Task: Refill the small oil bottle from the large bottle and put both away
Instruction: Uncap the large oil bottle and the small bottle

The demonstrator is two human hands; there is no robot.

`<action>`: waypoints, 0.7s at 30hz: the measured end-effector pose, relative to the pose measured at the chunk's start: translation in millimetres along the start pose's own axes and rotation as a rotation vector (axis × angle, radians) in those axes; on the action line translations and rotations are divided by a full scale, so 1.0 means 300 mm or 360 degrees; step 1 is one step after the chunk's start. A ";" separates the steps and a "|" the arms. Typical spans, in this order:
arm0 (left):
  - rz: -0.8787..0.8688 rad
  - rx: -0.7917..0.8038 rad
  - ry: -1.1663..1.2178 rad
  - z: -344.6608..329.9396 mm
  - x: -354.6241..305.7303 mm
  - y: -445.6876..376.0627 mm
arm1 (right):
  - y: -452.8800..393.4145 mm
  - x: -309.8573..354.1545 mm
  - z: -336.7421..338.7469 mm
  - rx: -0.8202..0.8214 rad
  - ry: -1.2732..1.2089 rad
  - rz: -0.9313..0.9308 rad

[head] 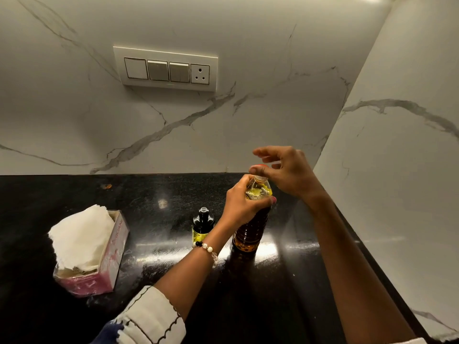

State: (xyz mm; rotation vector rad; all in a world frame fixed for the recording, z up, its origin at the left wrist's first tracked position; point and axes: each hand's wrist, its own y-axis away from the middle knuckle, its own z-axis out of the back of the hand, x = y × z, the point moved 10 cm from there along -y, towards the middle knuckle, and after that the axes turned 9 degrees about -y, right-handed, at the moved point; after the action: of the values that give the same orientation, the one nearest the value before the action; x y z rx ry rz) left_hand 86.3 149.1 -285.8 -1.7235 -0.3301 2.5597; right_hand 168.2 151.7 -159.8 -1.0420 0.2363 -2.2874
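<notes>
Lettering runs down the pink tissue box [99,264] at 8 o'clock, too blurred for you to read; neither bottle shows a legible label. Your left hand [244,203] grips the large bottle [250,229] around its shoulder, hiding part of it, and the bottle stands upright on the black counter [154,219]. Your right hand [285,170] pinches the orange cap [260,165] with thumb and a finger, the other fingers spread; the cap is mostly covered. Just beside, at 9 o'clock of the large bottle, the small oil bottle [203,225] stands with its black top on. White marble walls meet at 1 o'clock; a plate with 3 switches and 1 socket [166,68] sits at 11 o'clock.
</notes>
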 end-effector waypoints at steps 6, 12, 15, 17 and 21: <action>0.0009 0.0008 -0.0014 -0.004 0.006 -0.005 | -0.001 -0.007 0.000 -0.0076 0.0224 0.0029; 0.0011 0.0004 -0.0006 -0.002 0.005 -0.002 | -0.002 -0.007 -0.022 0.0221 -0.0044 -0.0004; 0.0007 0.0014 0.0009 -0.002 0.001 0.000 | 0.000 0.004 0.001 0.0038 -0.0032 0.0044; 0.0007 0.0009 -0.0001 -0.002 0.001 -0.001 | 0.006 0.005 0.021 -0.0176 0.0116 0.0090; 0.0000 -0.0002 -0.0014 -0.002 0.004 -0.004 | 0.011 -0.010 0.021 -0.0260 0.0221 0.0098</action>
State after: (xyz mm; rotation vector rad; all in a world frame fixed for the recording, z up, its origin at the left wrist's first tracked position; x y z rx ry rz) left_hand 86.4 150.7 -286.9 -1.7127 -0.3326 2.5686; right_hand 175.7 151.5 -158.7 -0.9420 0.5127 -2.3171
